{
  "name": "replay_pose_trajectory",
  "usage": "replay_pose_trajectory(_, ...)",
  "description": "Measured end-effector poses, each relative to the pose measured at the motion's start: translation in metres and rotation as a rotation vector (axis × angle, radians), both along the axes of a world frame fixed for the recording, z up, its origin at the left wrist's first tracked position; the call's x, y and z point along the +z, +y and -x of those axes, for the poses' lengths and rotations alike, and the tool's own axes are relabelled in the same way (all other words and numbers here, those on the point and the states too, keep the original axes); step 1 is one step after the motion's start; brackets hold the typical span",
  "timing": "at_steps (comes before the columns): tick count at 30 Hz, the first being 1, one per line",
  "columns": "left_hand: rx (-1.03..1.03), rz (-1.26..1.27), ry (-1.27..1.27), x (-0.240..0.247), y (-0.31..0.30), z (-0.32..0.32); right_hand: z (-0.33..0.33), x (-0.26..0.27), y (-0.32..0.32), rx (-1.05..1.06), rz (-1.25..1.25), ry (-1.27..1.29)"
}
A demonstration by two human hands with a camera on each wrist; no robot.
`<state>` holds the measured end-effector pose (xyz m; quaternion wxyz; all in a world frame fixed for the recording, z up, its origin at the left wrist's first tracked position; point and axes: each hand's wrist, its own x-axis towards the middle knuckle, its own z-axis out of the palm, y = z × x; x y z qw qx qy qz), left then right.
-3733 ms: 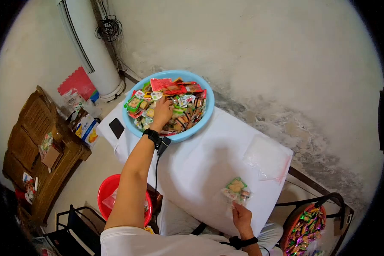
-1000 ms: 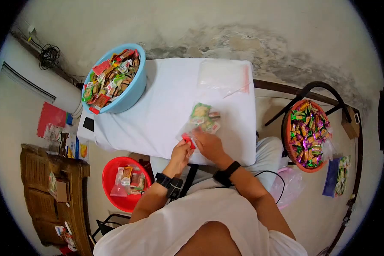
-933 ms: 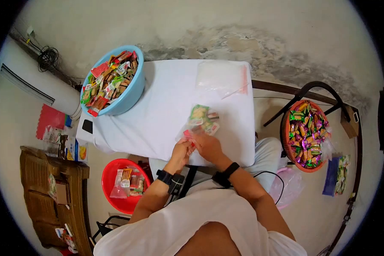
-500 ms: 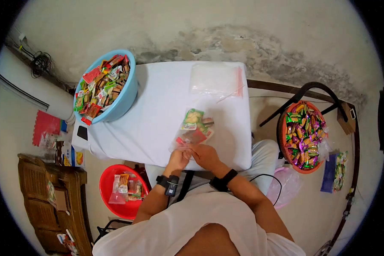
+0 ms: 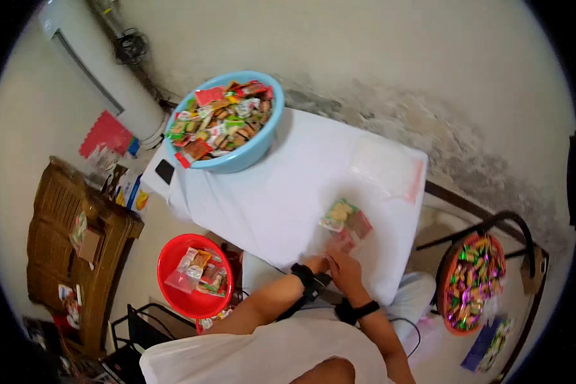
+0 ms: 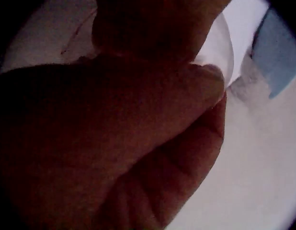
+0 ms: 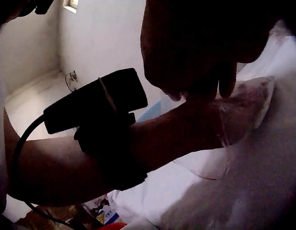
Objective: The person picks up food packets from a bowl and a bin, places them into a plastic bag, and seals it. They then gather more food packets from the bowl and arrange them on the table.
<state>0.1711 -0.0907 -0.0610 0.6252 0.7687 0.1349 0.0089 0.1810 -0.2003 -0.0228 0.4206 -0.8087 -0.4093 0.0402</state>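
A clear plastic bag with snack packets (image 5: pixel 347 224), green and red among them, lies over the white cloth near the table's front edge. At its near end the left hand (image 5: pixel 315 263) and the right hand (image 5: pixel 346 274) meet and pinch the bag's mouth. In the left wrist view the left hand (image 6: pixel 138 129) has its thumb pressed on the bent forefinger, clear film (image 6: pixel 227 48) beside it, touching the other hand. The right wrist view shows the right hand (image 7: pixel 200 48) dark above the left wrist, with the bag (image 7: pixel 244 110) past the fingers.
A blue basin (image 5: pixel 240 157) of packed snacks stands at the table's back left, a phone (image 5: pixel 164 171) beside it. Empty clear bags (image 5: pixel 387 166) lie at the right. A red basin (image 5: pixel 166 272) holds filled bags; an orange basket (image 5: pixel 473 285) holds shiny sweets.
The left hand has come from the blue basin to the bag beside the right hand. The red strip at the bag's mouth is no longer plain. The view has turned, shifting everything in the picture.
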Motion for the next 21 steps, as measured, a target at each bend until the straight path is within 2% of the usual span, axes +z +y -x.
replay_pose_trajectory(1, 0.027, -0.009, -0.010, -0.015, -0.002, -0.012, -0.001, 0.000, -0.001, -0.002, -0.013, -0.008)
replay_pose_trajectory(3, 0.306, 0.654, 0.300, -0.078, 0.000, -0.027, -0.004, 0.001, -0.001, 0.007, -0.029, -0.021)
replay_pose_trajectory(4, 0.196, 0.526, 0.169, -0.078, 0.007, -0.024, -0.005, 0.001, -0.001, -0.005, -0.048, -0.004)
replay_pose_trajectory(6, 0.126, 0.331, 0.133, -0.079, 0.008, -0.017, -0.008, 0.007, -0.001, -0.005, -0.068, 0.010)
replay_pose_trajectory(8, -0.022, 0.067, 0.152, -0.045, 0.013, -0.004, -0.012, 0.015, -0.002, -0.026, -0.073, 0.112)
replay_pose_trajectory(11, -0.398, -0.313, 0.246, 0.031, 0.035, 0.022, -0.017, 0.012, -0.008, -0.058, -0.031, 0.048)
replay_pose_trajectory(13, -0.578, -0.321, 0.242, 0.070, 0.062, 0.038, -0.020, 0.023, -0.004, -0.061, -0.101, 0.045)
replay_pose_trajectory(15, -0.607, -0.097, 0.051, 0.082, 0.105, 0.050, -0.021, 0.025, -0.004, -0.067, -0.166, 0.048)
replay_pose_trajectory(17, -0.457, 0.119, 0.039, 0.089, 0.167, 0.045, -0.022, 0.019, -0.013, -0.076, -0.047, 0.122)
replay_pose_trajectory(18, -0.341, 0.085, -0.016, 0.114, 0.200, 0.038, -0.022, 0.017, -0.014, -0.078, -0.046, 0.123)
replay_pose_trajectory(19, -0.140, 0.003, -0.060, 0.135, 0.227, 0.031, -0.022, 0.013, -0.014, -0.076, -0.039, 0.152)
replay_pose_trajectory(20, 0.045, -0.341, -0.116, 0.133, 0.268, 0.020, -0.023, 0.009, -0.013, -0.079, -0.032, 0.181)
replay_pose_trajectory(21, 0.357, -0.668, -0.096, 0.140, 0.291, 0.007, -0.023, 0.008, -0.011, -0.091, -0.031, 0.179)
